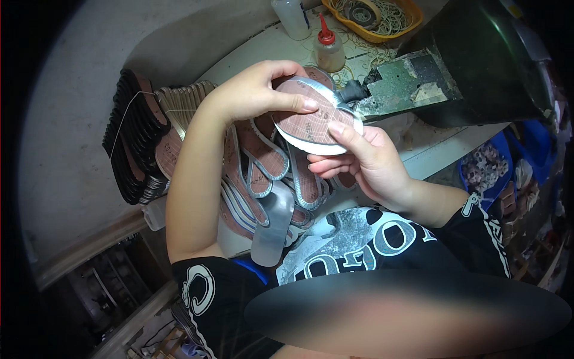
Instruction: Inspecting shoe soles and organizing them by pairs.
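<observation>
Both hands hold a shoe insole [293, 127], its pinkish-brown, grid-lined underside turned up and a silvery strip folded around its edge. My left hand [257, 93] grips its far left part, thumb pressed flat on the underside and fingers hidden behind. From the right, my right hand [376, 161] pinches the near right edge, thumb on top and fingers curled beneath. The insole's far right edge is by the dark tip [354, 91] of a green machine [418, 81]; whether they touch I cannot tell. Beneath my hands lie several similar silver-edged insoles [258, 143].
Bundled black-edged insoles [134, 134] stand at the left wall beside beige-edged ones [185, 102]. At the back are a red-capped glue bottle [329, 55], a translucent bottle [292, 18] and a yellow basket [391, 37] of rubber bands and a tape roll. A blue bag [508, 157] hangs at right.
</observation>
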{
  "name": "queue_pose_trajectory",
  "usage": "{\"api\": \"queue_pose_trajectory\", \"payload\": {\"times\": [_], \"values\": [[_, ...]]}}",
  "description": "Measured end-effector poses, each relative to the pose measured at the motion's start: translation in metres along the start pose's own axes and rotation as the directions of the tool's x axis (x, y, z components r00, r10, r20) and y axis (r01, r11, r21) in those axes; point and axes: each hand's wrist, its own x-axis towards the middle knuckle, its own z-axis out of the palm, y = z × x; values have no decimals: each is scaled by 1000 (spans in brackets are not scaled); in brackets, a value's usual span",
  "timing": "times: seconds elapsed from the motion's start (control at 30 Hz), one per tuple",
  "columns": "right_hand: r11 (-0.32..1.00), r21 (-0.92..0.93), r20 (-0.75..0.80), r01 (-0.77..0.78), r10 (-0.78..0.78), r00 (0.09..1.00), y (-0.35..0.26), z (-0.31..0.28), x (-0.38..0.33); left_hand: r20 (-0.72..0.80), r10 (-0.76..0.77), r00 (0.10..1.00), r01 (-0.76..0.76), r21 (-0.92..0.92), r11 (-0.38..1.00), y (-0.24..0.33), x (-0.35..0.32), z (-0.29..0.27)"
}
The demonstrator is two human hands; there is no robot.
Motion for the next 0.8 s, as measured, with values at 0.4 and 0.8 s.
{"api": "queue_pose_trajectory", "payload": {"times": [0.4,0.8], "values": [[999,7,8,48,-48,999,1,-7,6,-338,-229,913,179,-173,969,2,-32,43],[959,-281,118,24,9,993,-10,-26,10,-366,-378,850,286,-282,916,18,-36,74]]}}
